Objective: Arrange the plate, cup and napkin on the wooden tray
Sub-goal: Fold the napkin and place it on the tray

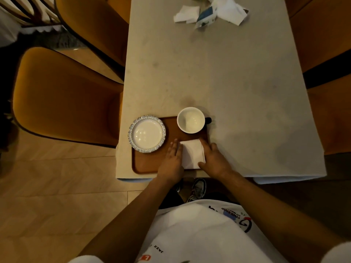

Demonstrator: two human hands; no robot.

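Observation:
A wooden tray (146,164) lies at the near left corner of the table. A white plate (146,133) with a frilled blue-grey rim rests on the tray's far left part, overhanging its edge. A white cup (190,120) with a dark handle stands on the tray's far right corner. A folded white napkin (192,153) lies flat on the tray's near right part. My left hand (171,162) lies flat along the napkin's left edge, fingers extended. My right hand (214,160) presses against its right edge, thumb on the near corner.
The pale table (237,82) stretches away. Crumpled white papers and a blue-printed packet (210,11) lie at its far end. Mustard chairs (64,95) stand on the left, more seats on the right. The table's near edge is just behind my wrists.

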